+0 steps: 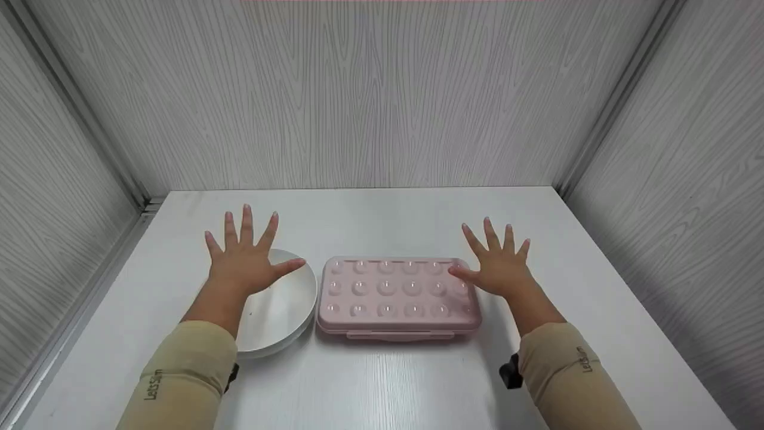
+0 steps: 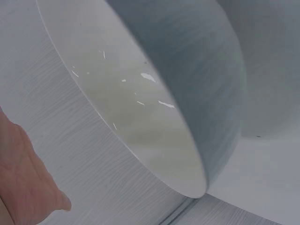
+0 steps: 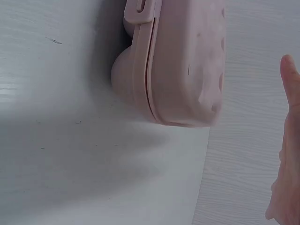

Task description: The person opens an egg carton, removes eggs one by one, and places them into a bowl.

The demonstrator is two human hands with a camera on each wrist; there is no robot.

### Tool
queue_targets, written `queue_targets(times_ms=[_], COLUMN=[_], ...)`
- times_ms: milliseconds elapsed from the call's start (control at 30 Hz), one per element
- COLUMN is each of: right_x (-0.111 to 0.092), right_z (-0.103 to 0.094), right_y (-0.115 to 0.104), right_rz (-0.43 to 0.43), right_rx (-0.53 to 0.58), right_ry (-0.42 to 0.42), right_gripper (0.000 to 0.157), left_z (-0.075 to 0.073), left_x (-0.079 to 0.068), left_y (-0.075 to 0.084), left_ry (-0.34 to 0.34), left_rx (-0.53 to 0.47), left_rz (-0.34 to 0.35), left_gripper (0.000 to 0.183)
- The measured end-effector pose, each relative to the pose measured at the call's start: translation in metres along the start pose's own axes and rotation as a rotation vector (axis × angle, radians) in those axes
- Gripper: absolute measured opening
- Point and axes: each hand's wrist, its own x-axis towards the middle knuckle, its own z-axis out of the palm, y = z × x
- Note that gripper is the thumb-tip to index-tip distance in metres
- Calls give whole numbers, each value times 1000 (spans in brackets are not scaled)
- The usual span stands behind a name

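Observation:
My left hand hovers over a white bowl, its fingers spread wide and holding nothing. In the left wrist view the bowl shows its smooth outer wall and a glossy inside. To the right of the bowl lies a pink egg box, its lid down and covered in rows of round bumps. My right hand is spread above the box's right end, the thumb overlapping the lid in the head view. A latch on the box's front edge appears in the right wrist view.
Both things stand on a white table. A wood-grain panel rises behind it, with side panels to the left and right. Dark wrist straps show under the beige sleeves.

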Motion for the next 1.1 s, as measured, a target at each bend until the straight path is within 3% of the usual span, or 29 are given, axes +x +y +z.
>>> queue_targets(times_ms=[267,733,1100], right_x=[-3,-25,-39], right_z=[0,17,37], right_y=[-17,-46,-51], right_rz=[-57,-209,-330], right_rx=[4,-2,-7], right_ry=[-12,-61,-183], right_gripper=[89,87,100], left_z=[10,34,71], left_x=[2,-13,-27], left_y=[26,85,113], left_ry=[15,41,-56], left_rx=[13,27,-7], left_rz=[51,248,374], left_gripper=[96,91,96])
